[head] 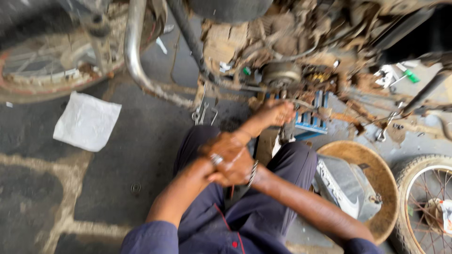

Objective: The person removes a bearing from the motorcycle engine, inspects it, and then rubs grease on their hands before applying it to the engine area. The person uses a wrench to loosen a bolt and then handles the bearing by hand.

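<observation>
- Head view, nearest first: navy trousers (212,221) of the person sitting on the ground, with both forearms coming in from the near edge.
- Left hand (225,154), with a ring (216,159) on one finger, has its fingers curled shut over the right hand (238,176). The two are pressed together above the lap, dead centre.
- The right hand is mostly covered, so I can't tell how its fingers sit or whether it holds anything. There's a metal bracelet (253,173) at that wrist.
- Near right: a tan round basin (383,181) with a grey metal cover (343,183) in it, and a spoked wheel (426,202) just beside it.
- Further out: a bare foot (275,112) stretched toward a blue rack (310,120).
- Left: a white cloth (87,121) on the concrete.
- Far: a grimy motorcycle engine (282,42) and a chrome pipe (134,56).
</observation>
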A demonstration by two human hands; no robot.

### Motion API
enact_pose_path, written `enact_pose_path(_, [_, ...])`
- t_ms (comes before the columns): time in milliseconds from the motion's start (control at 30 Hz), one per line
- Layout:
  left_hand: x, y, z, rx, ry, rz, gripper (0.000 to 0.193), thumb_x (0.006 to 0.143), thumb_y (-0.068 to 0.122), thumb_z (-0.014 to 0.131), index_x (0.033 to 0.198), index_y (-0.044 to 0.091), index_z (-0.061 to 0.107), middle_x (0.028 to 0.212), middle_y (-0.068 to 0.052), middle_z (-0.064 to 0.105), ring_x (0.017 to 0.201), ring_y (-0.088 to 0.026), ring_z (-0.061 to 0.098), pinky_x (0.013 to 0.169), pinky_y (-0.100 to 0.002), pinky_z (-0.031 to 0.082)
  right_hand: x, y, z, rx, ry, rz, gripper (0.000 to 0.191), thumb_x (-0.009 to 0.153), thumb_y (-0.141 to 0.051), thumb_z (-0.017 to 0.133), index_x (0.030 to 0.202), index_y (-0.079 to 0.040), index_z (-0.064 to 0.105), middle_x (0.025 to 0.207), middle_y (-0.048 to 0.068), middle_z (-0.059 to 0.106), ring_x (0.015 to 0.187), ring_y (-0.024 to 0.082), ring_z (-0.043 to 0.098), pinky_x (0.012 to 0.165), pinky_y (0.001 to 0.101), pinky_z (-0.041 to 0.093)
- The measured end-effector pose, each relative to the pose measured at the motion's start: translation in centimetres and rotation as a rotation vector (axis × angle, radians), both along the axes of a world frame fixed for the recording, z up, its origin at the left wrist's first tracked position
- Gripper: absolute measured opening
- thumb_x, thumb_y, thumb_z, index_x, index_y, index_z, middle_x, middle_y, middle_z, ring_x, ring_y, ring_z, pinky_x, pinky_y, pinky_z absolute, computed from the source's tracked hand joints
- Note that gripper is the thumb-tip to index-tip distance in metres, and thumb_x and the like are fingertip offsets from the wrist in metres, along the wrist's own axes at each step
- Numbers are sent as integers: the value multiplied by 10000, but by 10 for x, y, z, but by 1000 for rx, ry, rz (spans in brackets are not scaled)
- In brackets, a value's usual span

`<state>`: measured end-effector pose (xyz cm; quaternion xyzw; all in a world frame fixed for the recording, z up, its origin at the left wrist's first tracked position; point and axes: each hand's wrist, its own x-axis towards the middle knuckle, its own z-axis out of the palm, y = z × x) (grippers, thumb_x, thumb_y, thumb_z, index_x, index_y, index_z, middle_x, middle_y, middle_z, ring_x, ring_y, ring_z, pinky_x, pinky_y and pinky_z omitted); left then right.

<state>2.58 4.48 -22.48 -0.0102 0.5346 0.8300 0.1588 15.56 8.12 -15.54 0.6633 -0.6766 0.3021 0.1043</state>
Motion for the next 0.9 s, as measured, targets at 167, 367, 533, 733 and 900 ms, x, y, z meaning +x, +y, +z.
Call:
enact_pose_path(167, [31, 17, -6, -786, 571, -104, 301, 956, 323, 572, 942, 61, 721, 879, -164, 752, 776, -287, 730, 689, -421, 554, 17, -46, 48, 921, -260, -18, 754, 1083, -634, 325, 844, -37, 718, 813, 182, 716, 763, 334, 684, 734, 454, 542])
enact_pose_path(367, [85, 13, 3, -1293, 836, -475, 288, 995, 291, 542, 950, 51, 694, 917, -202, 710, 845, -350, 691, 767, -461, 524, -23, -62, 6, 1163, -690, 159, 810, 1054, -664, 325, 842, 11, 721, 820, 197, 696, 787, 372, 649, 782, 487, 521])
enact_pose_path(533, [99, -17, 10, -1342, 856, -627, 279, 1012, 281, 520, 1062, 47, 662, 1008, -189, 703, 946, -326, 671, 849, -441, 504, -69, -16, 0, 1165, -604, 23, 754, 1041, -634, 365, 826, 0, 711, 783, 198, 685, 740, 385, 645, 717, 499, 511])
enact_pose_path(733, [87, -29, 25, -1198, 1099, -556, 309, 1033, 268, 493, 1197, 41, 624, 1118, -174, 694, 1067, -298, 647, 948, -418, 479, -92, 10, 56, 813, -421, -103, 688, 1026, -599, 413, 806, -14, 700, 739, 200, 672, 684, 399, 639, 639, 514, 499])
enact_pose_path(900, [63, -23, 61, -1137, 1244, -572, 317, 1035, 244, 509, 1249, 28, 599, 1130, -176, 691, 1083, -303, 652, 972, -413, 499, -118, 47, 73, 567, -272, -96, 637, 1049, -560, 429, 826, -32, 707, 715, 182, 665, 644, 401, 627, 591, 529, 493])
